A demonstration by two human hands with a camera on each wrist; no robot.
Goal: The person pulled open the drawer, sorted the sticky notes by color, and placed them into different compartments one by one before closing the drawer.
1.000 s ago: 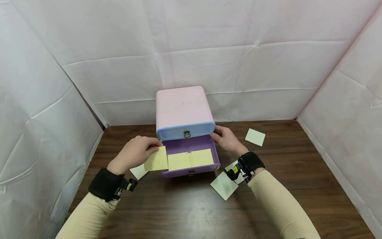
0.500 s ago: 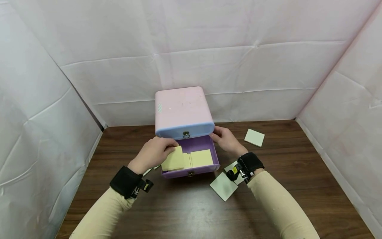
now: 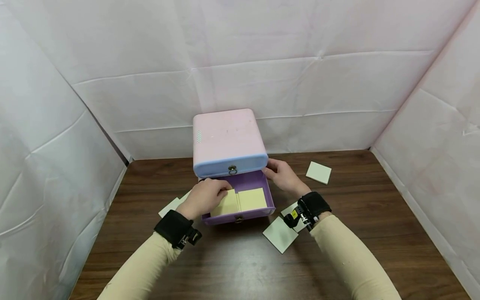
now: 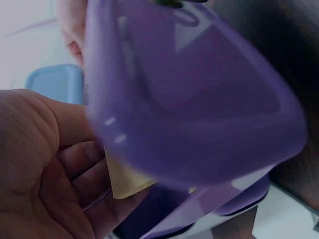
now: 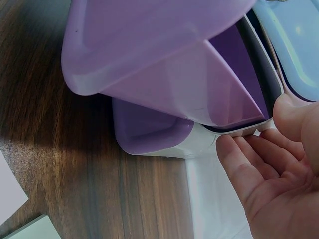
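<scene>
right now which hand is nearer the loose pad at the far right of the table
Right. The right hand rests on the drawer cabinet's right side, close to that sticky-note pad; the left hand is in the open purple drawer, farther away.

- Left hand [image 3: 205, 196]: palm down, knuckles up, fingers [image 4: 89, 169] curled loosely forward with a yellow sheet pinched under the fingertips.
- Left wrist: black strap; beige sleeve runs back and down-left.
- Right hand [image 3: 283, 175]: fingers [image 5: 239, 154] nearly straight, tips pressed flat against a side wall; thumb above them.
- Right wrist: black strap; forearm extends down-right in beige sleeve.
</scene>
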